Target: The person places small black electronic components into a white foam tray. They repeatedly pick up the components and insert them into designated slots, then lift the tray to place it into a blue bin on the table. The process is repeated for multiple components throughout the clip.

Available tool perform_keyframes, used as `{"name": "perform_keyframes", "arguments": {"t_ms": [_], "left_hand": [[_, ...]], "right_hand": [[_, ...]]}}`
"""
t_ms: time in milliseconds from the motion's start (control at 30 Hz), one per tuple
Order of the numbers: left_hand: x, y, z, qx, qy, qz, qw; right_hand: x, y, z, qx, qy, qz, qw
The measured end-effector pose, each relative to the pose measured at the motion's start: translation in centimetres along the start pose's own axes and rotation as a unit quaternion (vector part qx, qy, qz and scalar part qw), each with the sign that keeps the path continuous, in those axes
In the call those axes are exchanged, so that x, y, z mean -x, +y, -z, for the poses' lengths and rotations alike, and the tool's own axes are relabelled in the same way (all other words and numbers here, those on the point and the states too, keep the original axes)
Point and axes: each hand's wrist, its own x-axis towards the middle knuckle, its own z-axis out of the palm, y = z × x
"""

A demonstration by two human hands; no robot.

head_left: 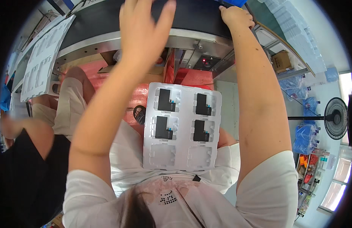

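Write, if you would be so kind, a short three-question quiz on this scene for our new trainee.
1. Count: how many flat black parts lie in the white tray?
2. True or false: every pocket of the tray is filled.
3. Multiple choice: where does the tray rest?
A) on the black belt
B) on the person's lap
C) on a shelf

Key:
1. Four, set in two rows of two.
2. False; the two pockets nearest the person's body hold no part.
3. B
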Motion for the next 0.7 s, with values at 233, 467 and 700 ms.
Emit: {"name": "perform_keyframes", "arguments": {"t_ms": [233,467,700], "left_hand": [[-4.9,-2.3,-7.7,-0.355,-0.211,0.191,0.890],[-3.7,-4.4,-7.3,-0.099,-0.192,0.182,0.959],[6.9,5.1,6.7,0.284,-0.236,0.284,0.885]], "right_hand": [[0.0,3.6,-0.2,-0.307,0.104,0.060,0.944],[16.8,9.8,11.0,-0.584,-0.136,0.051,0.798],[30.5,16.2,6.5,-0.469,-0.522,-0.058,0.710]]}}
